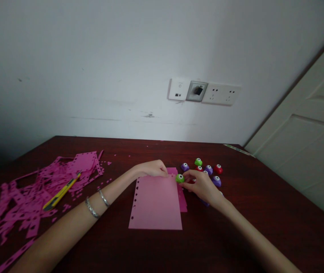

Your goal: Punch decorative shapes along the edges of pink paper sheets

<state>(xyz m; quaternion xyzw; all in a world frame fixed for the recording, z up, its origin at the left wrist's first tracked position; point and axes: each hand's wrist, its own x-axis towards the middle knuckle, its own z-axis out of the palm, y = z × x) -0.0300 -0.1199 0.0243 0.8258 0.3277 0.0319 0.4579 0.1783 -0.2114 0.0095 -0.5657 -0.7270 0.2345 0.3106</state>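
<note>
A pink sheet of paper (158, 204) lies before me, with small punched shapes down its left edge. My left hand (153, 168) is closed at the top edge of this sheet, its fingertips curled against the paper. Between the fingers of my right hand (200, 183) is a green craft punch (180, 178), at the sheet's upper right corner. I cannot tell whether the paper sits in its slot. Under the sheet, a darker pink sheet (183, 203) sticks out at the top and right. Just beyond my right hand stand several punches, among them a purple one (216, 181) and a red one (218, 168).
Pink paper scraps (22, 204) with cut-out holes heap up on the left of the dark wooden table (236, 235). A yellow utility knife (62, 192) rests on them. Small punched bits lie scattered nearby. A ruler-like strip (238, 150) lies at the far right edge, below the wall.
</note>
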